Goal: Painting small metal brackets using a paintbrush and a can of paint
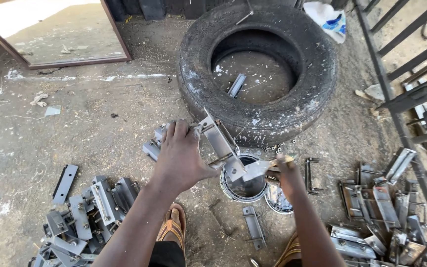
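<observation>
1. Head view, bottom centre of the frame: two sandalled feet, the left sandal (173, 228) showing orange straps, on a dusty concrete floor (100, 123).
2. Lower left: a heap of grey metal brackets (82, 217), with one flat strip (65, 183) lying apart just above it.
3. Lower right: a second heap of brackets (386, 212), these looking wet and silvery. A single bracket (253, 226) lies alone between the feet.
4. Centre: left hand (181, 158) is closed around one end of a long metal bracket (222, 144), fingers wrapped over the top, holding it tilted with the lower end over a paint can (243, 184).
5. Right of centre: right hand (288, 174) is clamped on the handle of a paintbrush (260, 167); the bristles, loaded with silver paint, touch the lower end of the held bracket.
6. The paint can stands open on the floor directly beneath the bracket, silver paint inside. Its lid (277, 199) lies just beside it to the right.
7. Just behind the left hand: a few more grey pieces (155, 143) on the ground.
8. Upper centre: a worn black tyre (258, 69) lying flat, paint-flecked, with a small metal strip (236, 85) inside its ring.
9. Right edge: a dark barred metal frame (411, 99).
10. Upper left: a brown frame edge (75, 62) bordering sunlit ground.
</observation>
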